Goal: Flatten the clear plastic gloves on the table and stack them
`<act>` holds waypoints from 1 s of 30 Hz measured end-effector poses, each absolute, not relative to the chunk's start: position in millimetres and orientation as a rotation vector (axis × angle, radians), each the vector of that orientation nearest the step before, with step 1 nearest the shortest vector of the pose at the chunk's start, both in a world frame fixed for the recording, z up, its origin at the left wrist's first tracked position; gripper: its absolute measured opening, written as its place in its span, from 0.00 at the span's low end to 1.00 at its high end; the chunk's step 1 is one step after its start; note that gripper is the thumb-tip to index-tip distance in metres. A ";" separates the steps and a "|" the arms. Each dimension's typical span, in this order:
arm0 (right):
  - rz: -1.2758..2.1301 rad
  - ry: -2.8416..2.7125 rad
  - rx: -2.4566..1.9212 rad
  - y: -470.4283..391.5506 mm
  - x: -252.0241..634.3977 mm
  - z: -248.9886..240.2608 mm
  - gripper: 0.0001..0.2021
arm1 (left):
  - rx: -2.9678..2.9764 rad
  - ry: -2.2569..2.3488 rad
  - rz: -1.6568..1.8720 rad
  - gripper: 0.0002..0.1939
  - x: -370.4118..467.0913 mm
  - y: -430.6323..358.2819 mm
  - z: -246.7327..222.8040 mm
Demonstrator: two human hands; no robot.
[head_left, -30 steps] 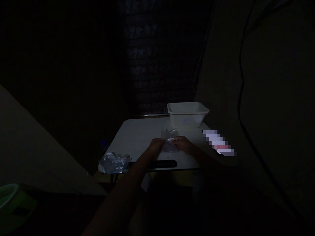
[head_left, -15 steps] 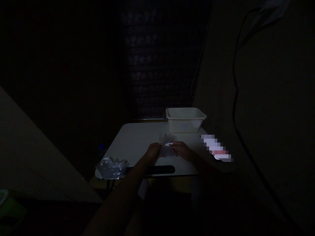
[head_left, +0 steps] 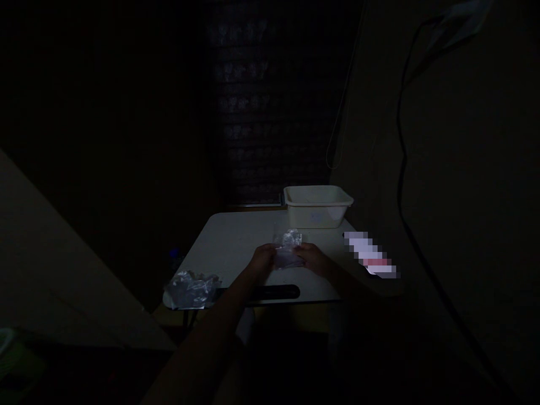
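I can pass over the far-left counter [head_left: 236,236]; the white tub [head_left: 317,217] blocks far right, crumpled plastic [head_left: 192,289] near left, the held plastic [head_left: 287,259] the middle.

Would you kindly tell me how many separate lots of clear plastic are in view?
2: the held plastic between the left hand and right hand, and the crumpled plastic on the near left corner of the table. More may be hidden in the dark.

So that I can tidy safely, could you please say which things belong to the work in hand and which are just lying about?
In use:
clear plastic piece, between left hand and right hand
perhaps the similar plastic pile

Apparently lying about:
pale tub
pixelated item
blue-topped object
green object
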State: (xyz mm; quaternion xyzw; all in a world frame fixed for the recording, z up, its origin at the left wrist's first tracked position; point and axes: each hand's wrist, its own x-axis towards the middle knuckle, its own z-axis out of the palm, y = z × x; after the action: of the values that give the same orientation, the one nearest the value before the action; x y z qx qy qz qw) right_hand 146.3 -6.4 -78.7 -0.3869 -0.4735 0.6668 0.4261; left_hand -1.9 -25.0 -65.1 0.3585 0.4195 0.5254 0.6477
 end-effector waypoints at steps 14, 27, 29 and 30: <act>1.650 -1.193 -0.957 -6.1 152.3 -75.3 0.10 | 0.898 0.972 1.242 0.09 -5.2 -25.5 -64.7; 0.372 -1.706 -1.437 -1.5 154.9 -69.1 0.19 | 2.426 1.439 0.569 0.22 -7.5 -33.2 -59.3; 0.229 -1.921 -1.406 -10.3 144.5 -65.9 0.20 | 2.546 1.497 0.319 0.25 -0.7 -38.5 -57.0; 0.166 -2.049 -1.374 -14.9 139.2 -65.0 0.21 | 2.578 1.513 0.233 0.27 2.3 -40.5 -56.4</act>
State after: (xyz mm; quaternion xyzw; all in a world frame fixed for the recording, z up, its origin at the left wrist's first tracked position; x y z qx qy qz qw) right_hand 139.2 -14.9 -65.0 -0.5249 -0.7827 0.0634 0.3283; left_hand 2.3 -40.5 -56.4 0.8576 0.5035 0.0776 0.0716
